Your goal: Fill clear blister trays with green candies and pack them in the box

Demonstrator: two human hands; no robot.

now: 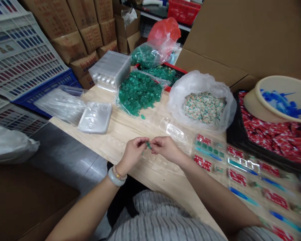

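My left hand (132,152) and my right hand (165,149) meet above the wooden table (120,130), pinching a small green piece (148,145) between their fingertips. Its shape is mostly hidden by my fingers. Beyond my hands lies a plastic bag of green pieces (139,94), with one loose piece (142,116) on the wood next to it. To the right, transparent blister sheets with red labels and blue strips (251,180) cover the table. A bag of multicoloured packets (203,107) stands further back.
Stacked transparent trays (109,70) and a plastic tray (94,117) sit at the far left of the table. On the right are a black tray of red packets (271,137) and a tilted beige basin (281,98) holding blue pieces. Cardboard boxes (65,30) stand behind.
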